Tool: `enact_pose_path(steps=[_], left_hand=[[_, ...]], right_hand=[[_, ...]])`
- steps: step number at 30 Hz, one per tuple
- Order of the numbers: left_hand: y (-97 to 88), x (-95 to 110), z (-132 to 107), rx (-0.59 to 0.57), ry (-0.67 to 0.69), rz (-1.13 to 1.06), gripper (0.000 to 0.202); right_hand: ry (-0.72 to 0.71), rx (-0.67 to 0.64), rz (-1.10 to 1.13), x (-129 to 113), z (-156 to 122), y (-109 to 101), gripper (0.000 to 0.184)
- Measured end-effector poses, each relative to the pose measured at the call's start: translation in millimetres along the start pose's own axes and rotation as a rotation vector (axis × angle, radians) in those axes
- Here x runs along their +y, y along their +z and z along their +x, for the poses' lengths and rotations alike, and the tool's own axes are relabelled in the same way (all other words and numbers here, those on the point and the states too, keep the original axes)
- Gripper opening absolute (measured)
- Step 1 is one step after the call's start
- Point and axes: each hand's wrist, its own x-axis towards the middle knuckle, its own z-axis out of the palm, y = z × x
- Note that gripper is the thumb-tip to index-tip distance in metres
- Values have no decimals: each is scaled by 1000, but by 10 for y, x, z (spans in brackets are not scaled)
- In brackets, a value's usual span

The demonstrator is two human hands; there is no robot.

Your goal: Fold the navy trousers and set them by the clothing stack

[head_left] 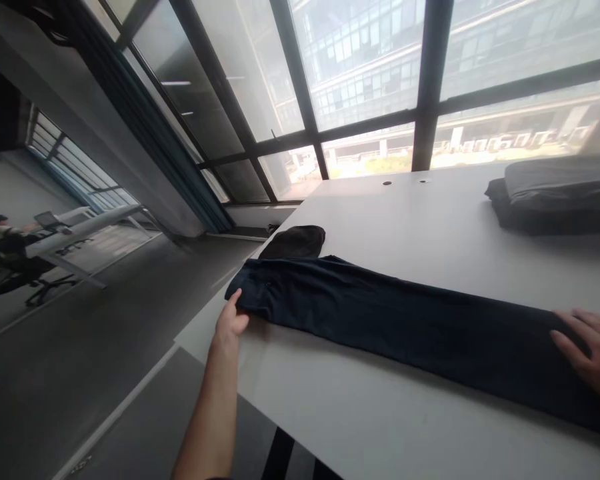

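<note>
Grey flooring (65,360) fills the far left of my view, and across it a seated person (10,243) is at a white desk (80,230) with an open laptop (46,219), well apart from me. Next along, a blue curtain (173,170) hangs beside tall dark-framed windows (360,80). Below them, my white table (380,213) runs off to the right. At its near left, my left hand (231,319) meets one end of the navy trousers (380,320), with the fingers drawn narrowly together against the cloth; I cannot tell whether they are pinching it or only touching it. The trousers lie folded lengthwise and stretched flat across the tabletop, with a small black cloth bundle (293,241) just beside them on the far side. Two small round holes (387,183) mark the far part of the table. Further right, my right hand (593,353) rests on the trousers, open, its fingers spread wide and flat on the fabric at the edge of my view. Past it, toward the far right of the table, lies a folded stack of black clothing (555,197), well apart from my hands.
</note>
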Motion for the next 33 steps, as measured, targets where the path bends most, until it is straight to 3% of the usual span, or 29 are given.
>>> enact_pose_path(steps=[4,9,12,15,18,22,25,27,29,31,33], left_hand=[[173,41,-21,-3,47,-84,40],[506,198,-133,63,312,-62,40],[737,306,-319,3,481,-57,39],[974,381,-652,-98,659,60,41],[1227,368,-1123,-241,905,290,41],[1560,61,-1773,-578,1176,505,38],[1728,-367,-2122,-905,1193,657,46],[1778,-635,-2260,-1111,1148,812,53],[1788,-809,-2323,-1279,1087,956,59],[1776,-877,-2328,-1355,1040,1035,60],[1761,-881,-2298,-1338,1049,1044,60]], right_hand=[[22,-13,-3,-107,-6,-76,76],[18,-1,-5,-210,-4,-141,76],[10,41,-2,-334,19,-227,75],[-43,123,132,-685,71,-413,69],[13,91,496,-1340,139,-674,53],[65,-360,1203,-2401,253,-899,55],[272,-634,1814,-2977,329,-842,61],[407,-738,2004,-3177,341,-731,58],[568,-719,2080,-3249,319,-617,50],[702,-663,2104,-3238,282,-536,43],[758,-655,2122,-3193,251,-496,42]])
